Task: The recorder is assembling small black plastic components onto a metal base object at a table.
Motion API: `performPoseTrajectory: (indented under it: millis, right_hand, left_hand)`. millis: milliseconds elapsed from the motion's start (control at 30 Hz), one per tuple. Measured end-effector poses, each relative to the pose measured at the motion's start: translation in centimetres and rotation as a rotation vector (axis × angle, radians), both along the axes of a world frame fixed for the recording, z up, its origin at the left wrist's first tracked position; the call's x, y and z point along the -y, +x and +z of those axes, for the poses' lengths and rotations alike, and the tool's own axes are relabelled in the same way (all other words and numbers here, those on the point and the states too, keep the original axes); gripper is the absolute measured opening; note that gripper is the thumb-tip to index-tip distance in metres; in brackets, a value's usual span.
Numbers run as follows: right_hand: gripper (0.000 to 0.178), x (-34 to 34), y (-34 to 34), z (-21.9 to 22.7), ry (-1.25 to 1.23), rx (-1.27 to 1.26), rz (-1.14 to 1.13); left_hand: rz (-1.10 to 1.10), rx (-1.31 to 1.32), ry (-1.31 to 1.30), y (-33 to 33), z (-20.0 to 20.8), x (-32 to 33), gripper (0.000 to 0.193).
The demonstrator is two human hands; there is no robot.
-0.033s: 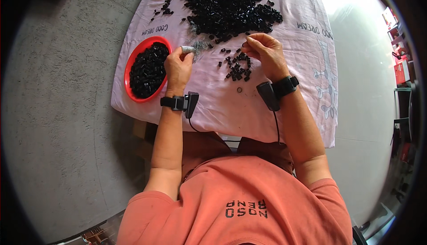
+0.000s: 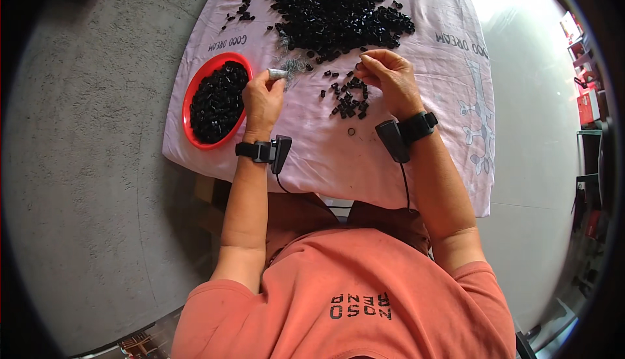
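My left hand (image 2: 263, 103) is closed in a pinch beside the red bowl. A grey wrap (image 2: 278, 73) seems to cover its index finger, and what the fingertips hold, if anything, cannot be made out. My right hand (image 2: 392, 83) pinches a small black piece (image 2: 358, 66) between thumb and forefinger. Between the hands lies a loose cluster of short black tubular pieces (image 2: 349, 103). Fine greyish strands (image 2: 296, 67) are scattered on the cloth near the left fingertips. The red oval bowl (image 2: 189, 129), left of my left hand, holds many similar black pieces.
A large heap of black pieces (image 2: 329, 10) covers the far part of the table. Pale pink printed cloth (image 2: 312, 163) drapes the tabletop. A small dark ring (image 2: 351, 131) lies nearer me. Black straps with cabled boxes sit on both wrists; red items (image 2: 588, 107) stand at far right.
My left hand has shifted very slightly to the right. My right hand keeps its pinch in the same place.
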State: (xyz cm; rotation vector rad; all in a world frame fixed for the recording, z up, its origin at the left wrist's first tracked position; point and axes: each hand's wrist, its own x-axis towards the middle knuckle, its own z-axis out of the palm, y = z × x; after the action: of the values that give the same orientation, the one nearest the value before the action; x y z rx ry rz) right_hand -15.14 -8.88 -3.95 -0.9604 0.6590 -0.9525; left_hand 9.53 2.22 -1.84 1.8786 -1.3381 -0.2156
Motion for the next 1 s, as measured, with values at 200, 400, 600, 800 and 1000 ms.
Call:
performPoseTrajectory:
  millis: [200,400,600,800,1000]
  right_hand:
    - [0.019,-0.4,0.2,0.0,-0.016,0.006,0.040]
    - [0.019,-0.3,0.3,0.0,-0.018,-0.002,0.069]
    - [0.019,-0.3,0.0,0.1,-0.016,-0.023,0.062]
    - [0.018,-0.3,0.3,0.1,-0.043,-0.033,0.090]
    - [0.018,-0.4,0.3,0.0,-0.046,-0.035,0.104]
  left_hand:
    - [0.023,0.306,0.028,-0.7,-1.5,0.9,0.012]
    - [0.014,0.417,0.091,-1.6,-1.3,1.4,0.013]
    - [-0.005,0.350,0.055,-1.6,-0.5,1.2,0.011]
    - [-0.025,0.363,0.124,-1.5,-0.4,1.4,0.007]
    - [-0.120,0.486,0.168,-2.7,0.1,1.5,0.008]
